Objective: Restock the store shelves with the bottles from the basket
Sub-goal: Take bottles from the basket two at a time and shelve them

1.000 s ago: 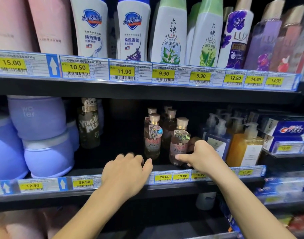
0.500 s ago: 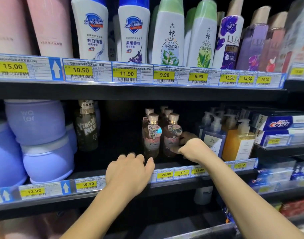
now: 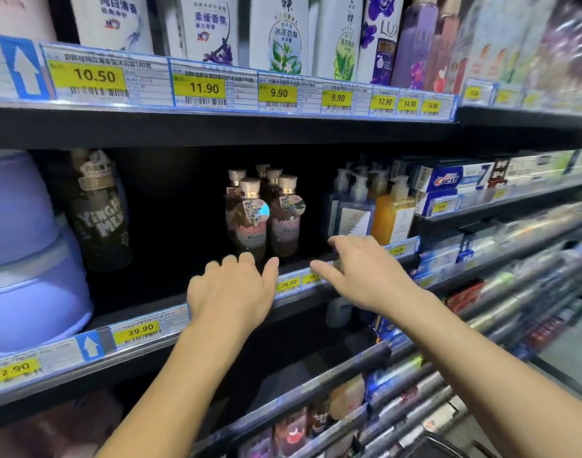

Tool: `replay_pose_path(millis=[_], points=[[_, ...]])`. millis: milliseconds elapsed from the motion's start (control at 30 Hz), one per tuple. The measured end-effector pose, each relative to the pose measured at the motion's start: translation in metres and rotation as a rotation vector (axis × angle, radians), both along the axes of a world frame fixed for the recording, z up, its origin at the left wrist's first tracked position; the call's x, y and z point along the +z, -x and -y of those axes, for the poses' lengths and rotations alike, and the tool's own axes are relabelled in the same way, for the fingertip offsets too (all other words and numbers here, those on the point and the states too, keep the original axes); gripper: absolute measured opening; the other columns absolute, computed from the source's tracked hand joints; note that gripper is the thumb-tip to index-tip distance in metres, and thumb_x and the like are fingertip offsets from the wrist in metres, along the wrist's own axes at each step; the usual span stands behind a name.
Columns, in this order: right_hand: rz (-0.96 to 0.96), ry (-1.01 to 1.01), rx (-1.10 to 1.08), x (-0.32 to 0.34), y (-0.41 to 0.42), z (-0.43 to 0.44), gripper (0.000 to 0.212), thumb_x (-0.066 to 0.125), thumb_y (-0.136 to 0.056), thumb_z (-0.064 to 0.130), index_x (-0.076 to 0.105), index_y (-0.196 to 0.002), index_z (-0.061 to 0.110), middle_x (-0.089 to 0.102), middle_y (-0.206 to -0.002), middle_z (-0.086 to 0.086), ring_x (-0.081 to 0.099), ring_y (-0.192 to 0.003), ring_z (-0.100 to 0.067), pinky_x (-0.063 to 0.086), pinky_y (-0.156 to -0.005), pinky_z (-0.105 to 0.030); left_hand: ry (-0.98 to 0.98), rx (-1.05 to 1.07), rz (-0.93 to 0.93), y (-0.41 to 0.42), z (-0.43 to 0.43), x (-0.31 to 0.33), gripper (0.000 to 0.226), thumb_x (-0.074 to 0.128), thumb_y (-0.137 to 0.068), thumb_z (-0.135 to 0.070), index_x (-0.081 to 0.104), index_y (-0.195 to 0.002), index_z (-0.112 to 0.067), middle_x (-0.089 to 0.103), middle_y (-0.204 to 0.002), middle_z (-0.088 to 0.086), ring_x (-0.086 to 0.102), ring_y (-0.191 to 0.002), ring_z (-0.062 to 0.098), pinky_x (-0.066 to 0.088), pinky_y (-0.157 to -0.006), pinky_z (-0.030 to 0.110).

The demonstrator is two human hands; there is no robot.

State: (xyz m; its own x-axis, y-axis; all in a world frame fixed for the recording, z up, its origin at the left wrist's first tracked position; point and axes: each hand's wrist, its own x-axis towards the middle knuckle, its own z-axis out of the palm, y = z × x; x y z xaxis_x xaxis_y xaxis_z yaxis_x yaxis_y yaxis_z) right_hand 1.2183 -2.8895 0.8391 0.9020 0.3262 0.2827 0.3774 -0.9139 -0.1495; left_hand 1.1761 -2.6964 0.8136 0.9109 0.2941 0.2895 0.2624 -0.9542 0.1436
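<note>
On the middle shelf (image 3: 316, 294), pink bottles (image 3: 284, 219) stand upright, caps up.

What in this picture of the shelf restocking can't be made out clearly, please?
- Head view, goods at far right: motion blur, labels unreadable.
- Upper-shelf bottles: tops cut off by the top edge.
- Rear pink bottles: hidden behind the front ones.
- Price tag: partly covered by the right hand.
- Basket: not identifiable.
</note>
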Motion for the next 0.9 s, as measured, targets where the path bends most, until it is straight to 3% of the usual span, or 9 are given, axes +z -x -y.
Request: replay_pose_path(millis=[333,467,667,767,900], points=[[0.084,0.196,-0.2,-0.027,0.034,0.099,0.069,0.04,-0.097,0.066,0.045,-0.144,0.016,0.055,-0.141,-0.009,0.049,-0.128,-0.034,0.044,-0.105,-0.048,-0.15,-0.279,0.147,0.016,0.115,-0.009,0.056,0.031,-0.098,-0.058,0.06,-0.124,-0.018,0.063,-0.123,0.006,0.055,-0.113,0.033,0.041,-0.096,0.046],[0.069,0.215,-0.228,-0.038,0.033,0.156,0.068,0.039,-0.097,0.067,0.046,-0.141,0.016,0.055,-0.142,-0.008,0.048,-0.13,-0.034,0.043,-0.105,-0.047,-0.175,-0.321,0.113,0.009,0.173,-0.018,0.057,0.031,-0.098,-0.06,0.059,-0.125,-0.018,0.065,-0.124,0.007,0.055,-0.117,0.032,0.042,-0.096,0.045],[0.052,0.207,-0.203,-0.055,0.021,0.263,0.071,0.039,-0.098,0.066,0.043,-0.146,0.015,0.053,-0.144,-0.01,0.049,-0.127,-0.035,0.042,-0.105,-0.048,-0.162,-0.306,0.029,-0.007,0.278,-0.039,0.062,0.024,-0.095,-0.06,0.062,-0.117,-0.018,0.068,-0.115,0.007,0.06,-0.107,0.033,0.044,-0.089,0.045],[0.021,0.2,-0.173,-0.064,0.012,0.314,0.069,0.039,-0.099,0.064,0.043,-0.146,0.013,0.053,-0.144,-0.01,0.048,-0.129,-0.035,0.041,-0.107,-0.048,-0.156,-0.294,-0.021,-0.014,0.334,-0.052,0.057,0.027,-0.1,-0.06,0.055,-0.129,-0.019,0.062,-0.129,0.005,0.054,-0.119,0.03,0.04,-0.095,0.043],[-0.027,0.195,-0.129,-0.076,-0.003,0.365,0.07,0.038,-0.1,0.064,0.043,-0.146,0.012,0.053,-0.144,-0.01,0.046,-0.132,-0.035,0.04,-0.109,-0.049,-0.144,-0.259,-0.075,-0.021,0.385,-0.066,0.054,0.029,-0.1,-0.06,0.054,-0.128,-0.02,0.061,-0.13,0.004,0.052,-0.12,0.03,0.039,-0.096,0.043]])
